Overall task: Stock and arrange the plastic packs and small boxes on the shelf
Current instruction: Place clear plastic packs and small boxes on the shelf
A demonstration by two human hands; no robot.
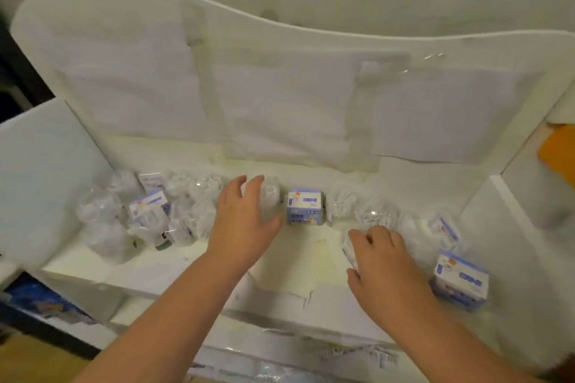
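A white shelf holds several clear plastic packs and small white-and-blue boxes. My left hand wraps its fingers round a clear plastic pack at the back middle. Just right of it stands a small box, upright. My right hand curls over and grips a small pack near the middle right. More clear packs line the back right. A cluster of packs and a box sits at the left. Another box stands at the front right.
A white back panel with taped paper rises behind the shelf. White side walls close in left and right. A lower shelf level with clear wrappers lies below. Something orange shows past the right wall.
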